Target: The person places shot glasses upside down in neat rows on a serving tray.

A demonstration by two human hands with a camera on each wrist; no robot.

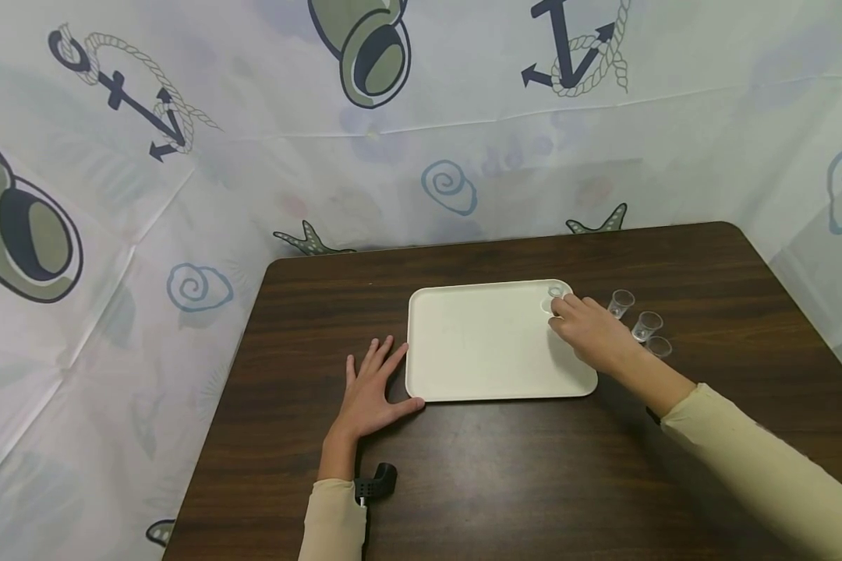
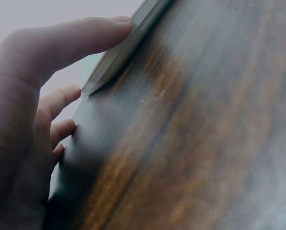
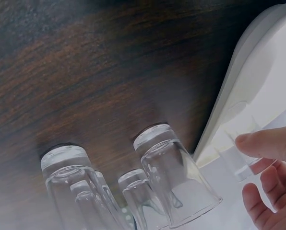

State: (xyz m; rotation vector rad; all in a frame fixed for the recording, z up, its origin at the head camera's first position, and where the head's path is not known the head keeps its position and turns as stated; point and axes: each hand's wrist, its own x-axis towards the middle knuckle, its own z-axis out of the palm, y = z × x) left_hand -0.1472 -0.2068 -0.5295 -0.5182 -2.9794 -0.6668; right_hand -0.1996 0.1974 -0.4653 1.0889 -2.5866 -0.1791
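Observation:
A cream tray (image 1: 491,343) lies on the dark wooden table. My left hand (image 1: 368,397) rests at its left side, fingers spread and straight; the thumb and index fingertip touch the tray's edge, as the left wrist view also shows for the thumb (image 2: 85,36). Over the tray's far right corner, my right hand (image 1: 592,333) pinches a small clear shot glass (image 3: 233,155) between thumb and fingers. Whether its base touches the tray cannot be told. More clear shot glasses (image 1: 647,326) stand on the table just right of the tray, beside the right forearm.
The right wrist view shows several standing glasses (image 3: 176,177) close to the tray's rim (image 3: 229,72). A patterned cloth (image 1: 463,101) hangs behind the wooden table (image 1: 491,483). A black wrist device (image 1: 376,483) sits at the left cuff.

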